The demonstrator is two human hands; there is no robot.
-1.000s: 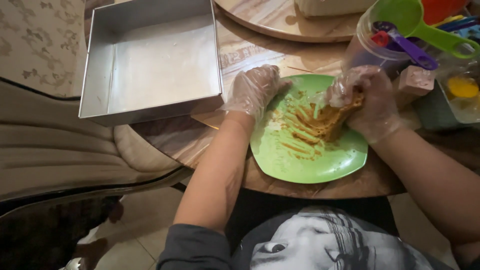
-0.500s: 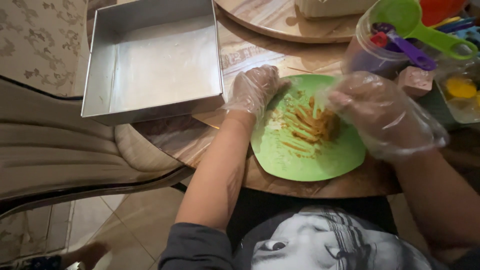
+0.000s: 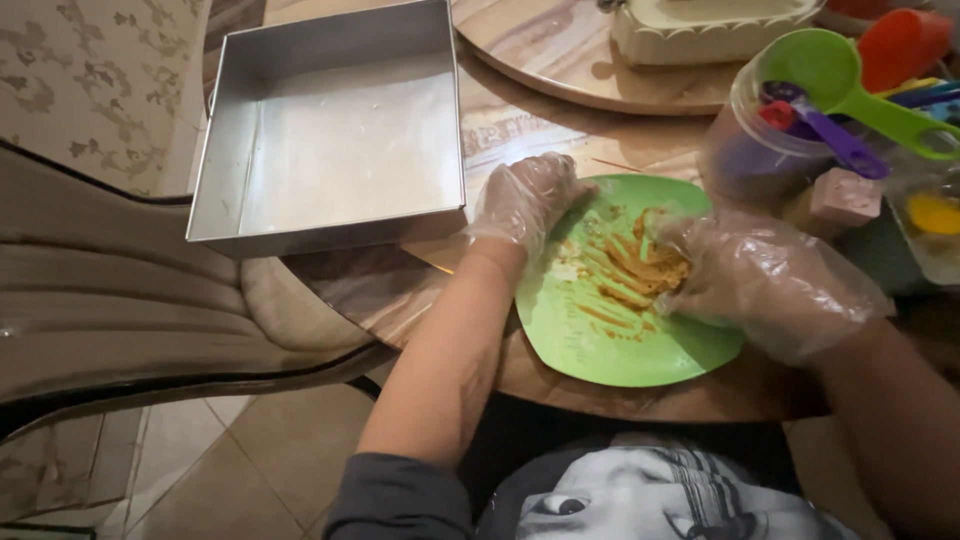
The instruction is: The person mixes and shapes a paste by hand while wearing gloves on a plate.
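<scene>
Both hands wear clear plastic gloves. The left hand [image 3: 525, 200] lies with fingers spread on the far left rim of the green plate [image 3: 640, 350], which sits at the table's near edge, steadying it. The right hand [image 3: 745, 275] presses loosely curled fingers onto the orange-brown mash [image 3: 640, 268] at the plate's centre; whether it pinches any cannot be told. The step appears to be working the mash by hand; the next move likely calls for gathering the smeared streaks together. An empty square metal pan [image 3: 340, 150] overhangs the table's left edge. A clear tub of coloured measuring spoons [image 3: 830, 95] stands at the right edge. No labels are legible.
</scene>
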